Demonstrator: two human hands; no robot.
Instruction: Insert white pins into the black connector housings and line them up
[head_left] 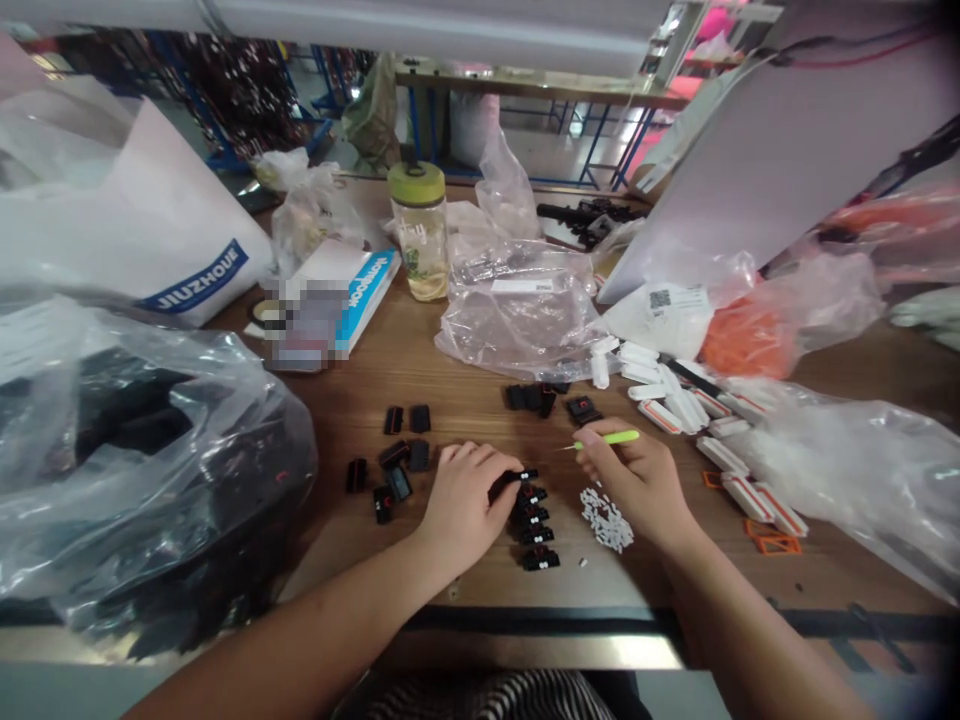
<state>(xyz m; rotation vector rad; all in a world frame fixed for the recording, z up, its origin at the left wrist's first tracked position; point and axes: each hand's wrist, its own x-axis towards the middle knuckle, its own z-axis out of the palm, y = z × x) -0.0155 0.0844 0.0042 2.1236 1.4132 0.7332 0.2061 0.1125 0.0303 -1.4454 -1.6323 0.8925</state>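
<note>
My left hand (469,500) is closed, its thumb and fingers around a small black plastic part (525,475) at the head of a short column. Below it several like black parts (538,536), each with small white pieces on it, lie in a row toward me. My right hand (634,480) pinches a thin tool with a yellow-green handle (619,438) and a fine metal tip pointing left, apart from the black parts. Beneath that hand lies a loose heap of tiny white pieces (606,520).
More black parts (401,455) lie left of my left hand and farther back (534,398). White plastic pieces (667,390) and orange frames (772,538) are on the right. A large plastic bag (150,430) stands left; a bottle (418,230) and clear bag (517,310) are behind.
</note>
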